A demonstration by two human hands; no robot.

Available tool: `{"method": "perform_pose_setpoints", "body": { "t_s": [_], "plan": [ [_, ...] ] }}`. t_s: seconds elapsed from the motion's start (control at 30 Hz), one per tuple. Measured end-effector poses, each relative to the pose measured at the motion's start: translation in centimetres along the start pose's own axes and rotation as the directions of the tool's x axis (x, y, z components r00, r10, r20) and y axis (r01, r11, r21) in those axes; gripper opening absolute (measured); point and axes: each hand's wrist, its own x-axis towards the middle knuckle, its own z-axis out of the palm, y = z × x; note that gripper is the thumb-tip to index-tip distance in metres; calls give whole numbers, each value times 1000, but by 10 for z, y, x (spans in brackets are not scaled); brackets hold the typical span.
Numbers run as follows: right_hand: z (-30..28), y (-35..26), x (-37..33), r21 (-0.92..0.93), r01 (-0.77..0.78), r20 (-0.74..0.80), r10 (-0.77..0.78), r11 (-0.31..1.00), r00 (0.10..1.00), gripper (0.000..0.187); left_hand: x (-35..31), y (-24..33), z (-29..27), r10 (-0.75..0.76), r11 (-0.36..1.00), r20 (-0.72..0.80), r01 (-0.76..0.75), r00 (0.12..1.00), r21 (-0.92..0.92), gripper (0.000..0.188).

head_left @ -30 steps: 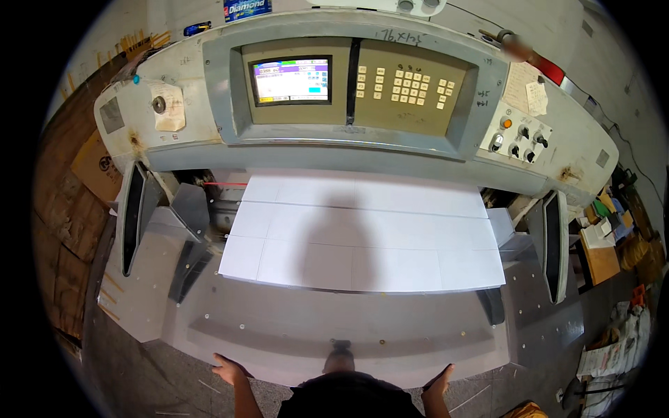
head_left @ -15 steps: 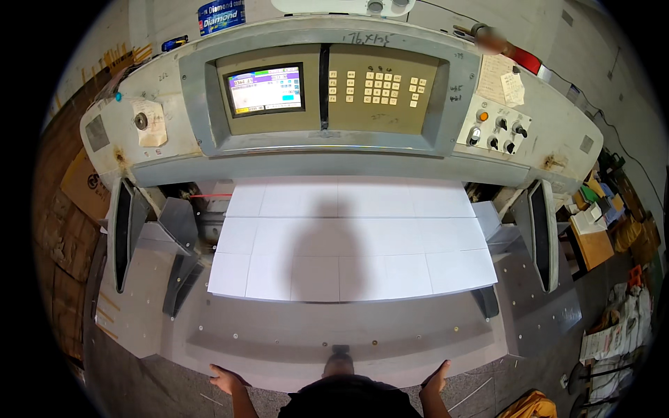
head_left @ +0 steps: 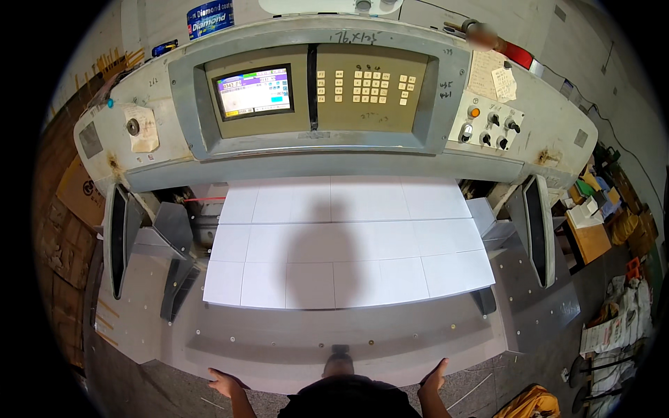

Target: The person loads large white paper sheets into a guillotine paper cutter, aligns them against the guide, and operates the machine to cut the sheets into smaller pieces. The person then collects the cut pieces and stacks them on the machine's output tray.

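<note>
At the front edge of the machine's grey metal table (head_left: 279,357), my left hand (head_left: 226,383) rests left of centre and my right hand (head_left: 434,380) right of centre. Each has a digit stretched outward; the other fingers are mostly hidden at or below the edge. Neither hand shows anything held. Beyond them, a wide layer of white paper sheets (head_left: 390,240) lies flat on the table, marked by straight lines into rectangles. Its far side runs under the machine's front beam (head_left: 327,165). A dark shadow falls across the middle of the paper.
Above the beam sit a lit screen (head_left: 254,92), a keypad (head_left: 371,87) and a panel of knobs (head_left: 486,127). Upright side guards (head_left: 118,240) flank the table. A blue tin (head_left: 210,19) stands on top. White sacks (head_left: 613,327) and a yellow bundle (head_left: 531,404) lie at right.
The view has shifted and tilted slightly. The paper's front edge seems a little nearer to me, and the readout on the screen differs. Both hands keep their places.
</note>
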Motion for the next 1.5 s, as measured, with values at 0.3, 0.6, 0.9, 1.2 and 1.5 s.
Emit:
{"method": "perform_pose_setpoints", "body": {
  "t_s": [0.3, 0.6, 0.9, 1.2, 1.5],
  "plan": [
    [6, 1, -1, -56, 36, -80, -40, 998, 996, 89, -5, 2, -1, -18, 1000, -24, 18, 1000, -24, 94],
    [-1, 18, 23, 77, 91, 66, -96, 993, 993, 88, 5, -8, 2, 28, 1000, -68, -27, 997, 14, 91],
    [-13, 34, 62, -376, 18, -173, -89, 926, 981, 79, -13, 8, 3, 16, 1000, -42, -16, 999, 2, 89],
    [-9, 29, 37, -452, 121, -151, -210, 884, 966, 79, -5, 0, 1, 24, 999, -95, -21, 995, 40, 85],
    [-7, 20, 32, 26, 84, -2, -84, 996, 996, 92, -12, 6, -1, 46, 998, -99, -42, 994, 41, 88]
  ]
}}
